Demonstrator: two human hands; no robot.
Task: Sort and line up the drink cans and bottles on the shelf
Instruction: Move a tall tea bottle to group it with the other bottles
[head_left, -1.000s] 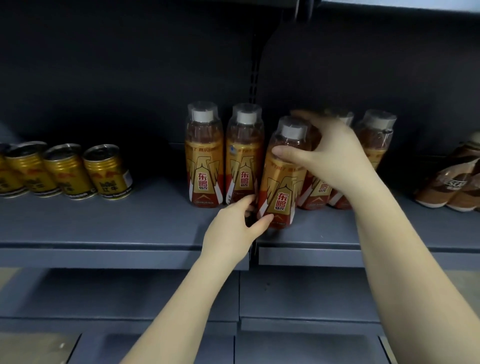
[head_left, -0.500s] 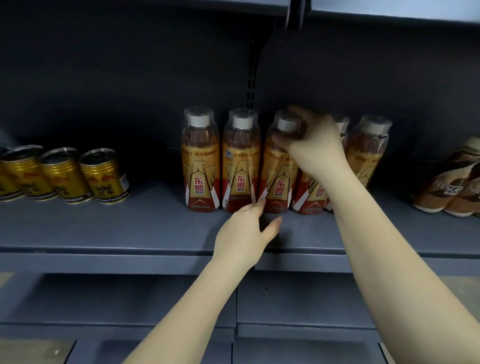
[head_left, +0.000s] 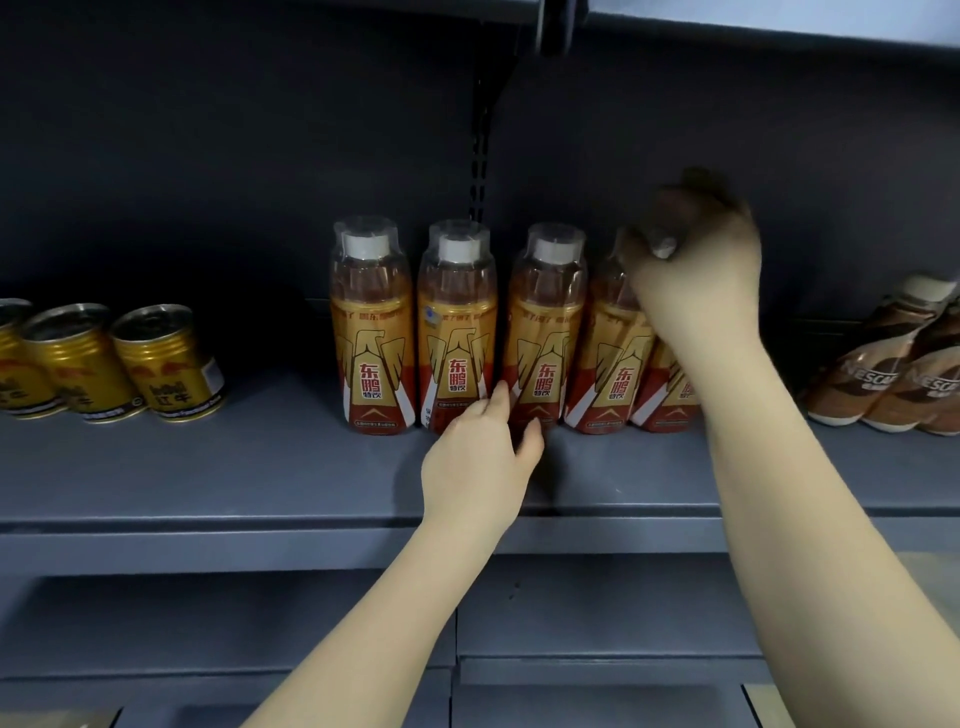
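The grey metal shelf (head_left: 208, 483) carries a row of orange plastic drink bottles (head_left: 457, 332) at frame centre. The right hand (head_left: 696, 260) — blurred — curls closed over the cap of the fourth bottle (head_left: 610, 358). The left hand (head_left: 480, 462), fingers loosely spread, touches the third bottle (head_left: 545, 332) at its base, holding nothing.

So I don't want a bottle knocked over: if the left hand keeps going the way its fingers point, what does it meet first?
Most likely the third bottle from the left: the left hand points at its base, fingertips at or nearly touching the label. Actual contact is unclear.
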